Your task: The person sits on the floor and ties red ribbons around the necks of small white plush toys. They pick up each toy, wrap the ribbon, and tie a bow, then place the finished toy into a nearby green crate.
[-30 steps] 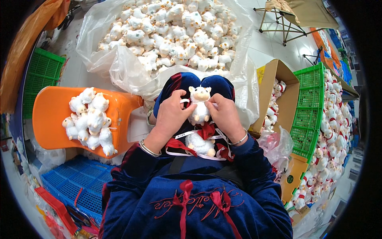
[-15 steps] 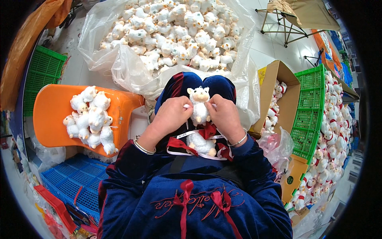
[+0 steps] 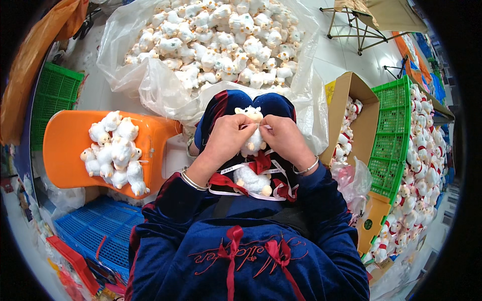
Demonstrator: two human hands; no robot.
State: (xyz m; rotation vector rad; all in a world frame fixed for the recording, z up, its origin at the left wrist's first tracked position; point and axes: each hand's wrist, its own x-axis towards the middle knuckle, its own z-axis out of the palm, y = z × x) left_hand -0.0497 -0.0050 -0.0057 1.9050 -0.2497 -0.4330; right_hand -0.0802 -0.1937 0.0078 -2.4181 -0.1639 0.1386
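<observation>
Presently, the plush toy (image 3: 252, 144) is located at the person's knees (image 3: 273, 104), between the left hand (image 3: 227, 138) and the right hand (image 3: 286, 138). It is the reference for all positions below.

Grip: narrow on both sides. Thumb and fingertips of each hand are closed on the toy at its neck, where the two sets of fingertips nearly meet. From here, whether a strip is also pinched there is too small to tell.

Governing relation: the neck is directly at the fingertips, with the body extending from the grip toward the person's belly. Both hands touch; neither is nearer. The left hand overlaps the toy's upper front, the right hand its side. The long axis passes between the hands, roughly square to the line joining them.

Orientation: head outward, away from the person; feet inward; front upward. The axis runs nearly straight out from the body.

Surroundings: inward of the toy, a second toy (image 3: 250, 179) lies in the lap among red ribbon (image 3: 260, 163) and white ribbon (image 3: 229, 169). Left of it stands an orange chair (image 3: 63, 145) bearing a toy pile (image 3: 119, 151). Beyond it is a heaped plastic sack (image 3: 165, 93); to its right, a cardboard box (image 3: 365, 113).
</observation>
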